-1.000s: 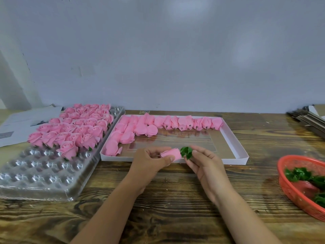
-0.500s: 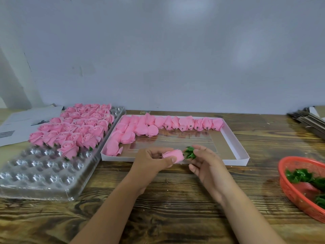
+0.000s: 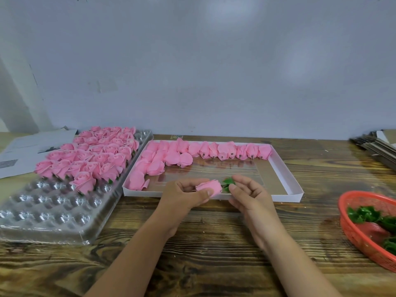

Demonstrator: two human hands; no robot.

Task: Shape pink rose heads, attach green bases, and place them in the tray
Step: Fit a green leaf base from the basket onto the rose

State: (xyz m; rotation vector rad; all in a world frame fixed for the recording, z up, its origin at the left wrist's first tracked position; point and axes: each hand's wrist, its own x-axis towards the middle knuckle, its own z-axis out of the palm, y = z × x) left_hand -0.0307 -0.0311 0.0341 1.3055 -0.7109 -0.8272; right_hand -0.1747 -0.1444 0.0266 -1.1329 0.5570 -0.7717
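Soft even light falling from above; glare showing on clear tray (image 3: 53,213); wall (image 3: 214,61) mottling; wide-angle bending frame edges; image slightly soft

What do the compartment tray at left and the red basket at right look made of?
Compartment tray: clear thin moulded plastic, glossy; glints on its rounded cups, and the table shows through. Red basket: likely matte moulded plastic, judging by its uniform colour and fine open lattice.

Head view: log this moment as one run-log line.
step: attaching base | left hand: holds pink rose head | right hand: pinches green base at its stem end | clear tray: partly filled
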